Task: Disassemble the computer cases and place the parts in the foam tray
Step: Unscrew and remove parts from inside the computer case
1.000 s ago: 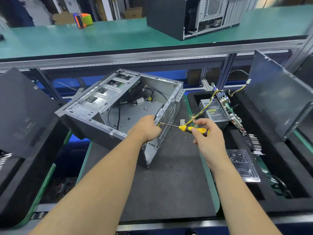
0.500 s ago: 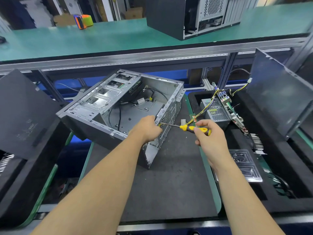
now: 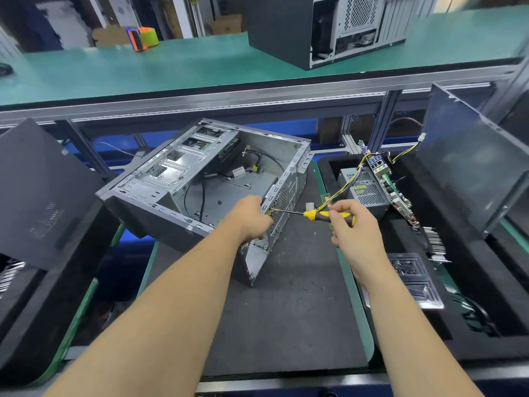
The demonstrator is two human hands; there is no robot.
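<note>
Centrally, the open computer case [image 3: 206,190] lies on its side on a dark mat [image 3: 286,319], tilted — bare mat shows in front of it. Foam tray [image 3: 486,282] just right holds a power supply [image 3: 365,190] and motherboard [image 3: 392,190]. Left hand [image 3: 252,219] grips the case's rear edge; right hand [image 3: 353,227] pinches a yellow-handled screwdriver [image 3: 326,215], tip at that rear panel.
</note>
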